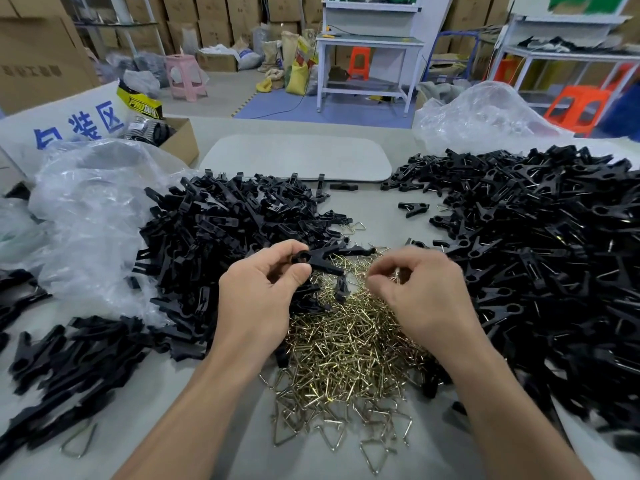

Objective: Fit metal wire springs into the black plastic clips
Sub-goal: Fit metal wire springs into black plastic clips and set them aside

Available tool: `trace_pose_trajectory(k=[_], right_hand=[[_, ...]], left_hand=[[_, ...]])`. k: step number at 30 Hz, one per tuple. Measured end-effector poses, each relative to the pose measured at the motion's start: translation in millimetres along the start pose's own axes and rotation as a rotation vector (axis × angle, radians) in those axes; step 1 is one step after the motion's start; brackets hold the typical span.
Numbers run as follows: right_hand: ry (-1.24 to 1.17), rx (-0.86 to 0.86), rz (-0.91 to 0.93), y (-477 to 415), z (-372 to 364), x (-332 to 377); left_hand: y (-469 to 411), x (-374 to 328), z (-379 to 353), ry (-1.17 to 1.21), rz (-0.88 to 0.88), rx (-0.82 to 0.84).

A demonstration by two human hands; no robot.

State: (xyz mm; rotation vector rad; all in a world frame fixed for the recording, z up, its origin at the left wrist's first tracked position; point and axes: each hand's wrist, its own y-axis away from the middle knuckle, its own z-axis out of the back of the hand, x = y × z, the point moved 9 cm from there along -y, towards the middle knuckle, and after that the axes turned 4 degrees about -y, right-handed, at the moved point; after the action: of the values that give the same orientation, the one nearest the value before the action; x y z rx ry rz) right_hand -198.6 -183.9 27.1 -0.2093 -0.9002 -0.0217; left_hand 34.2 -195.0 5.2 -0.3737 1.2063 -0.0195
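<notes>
Right now left hand (263,289) pinches a black clip (318,259) above the spring pile (349,344), right hand (419,289) fingers curled together just beside it, can't tell if a spring is inside. Risk: wire slips or misses the clip's slot if the pinch loosens, dropping into the pile

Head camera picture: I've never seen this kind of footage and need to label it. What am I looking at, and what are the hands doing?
There is no machine here: a person wears a camera on the head, looking down at their own bare hands. The left hand holds one black clip. The right hand has its fingers pinched together, perhaps on a spring, too small to tell. On the table lie a pile of wire springs in the middle and heaps of black clips on both sides.
</notes>
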Motion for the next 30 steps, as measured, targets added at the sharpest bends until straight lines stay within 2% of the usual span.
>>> trace_pose_trajectory(k=[3, 5, 9, 17, 25, 30], right_hand=[[-0.283, -0.068, -0.049, -2.4, 7.6, -3.6], [-0.403, -0.04, -0.095, -3.0, 3.8, -6.7], [-0.407, 0.032, -0.11, -2.8, -6.8, -6.7], [-0.496, 0.024, -0.12, 0.0, -5.0, -4.1], [-0.779, 0.017, -0.213, -1.7, -7.5, -9.2], [-1.019, 0.115, -0.259, -1.5, -13.0, -6.9]], left_hand=[[-0.2, -0.5, 0.9, -0.011, -0.014, 0.0], [-0.3, 0.0, 0.2, -0.017, -0.017, 0.003], [-0.8, -1.0, -2.9, -0.013, -0.014, 0.02], [4.6, -4.6, -6.7, -0.004, -0.015, 0.032], [7.1, -10.4, -7.6, 0.065, -0.025, 0.027], [6.6, -10.1, -5.9, 0.09, -0.021, 0.016]])
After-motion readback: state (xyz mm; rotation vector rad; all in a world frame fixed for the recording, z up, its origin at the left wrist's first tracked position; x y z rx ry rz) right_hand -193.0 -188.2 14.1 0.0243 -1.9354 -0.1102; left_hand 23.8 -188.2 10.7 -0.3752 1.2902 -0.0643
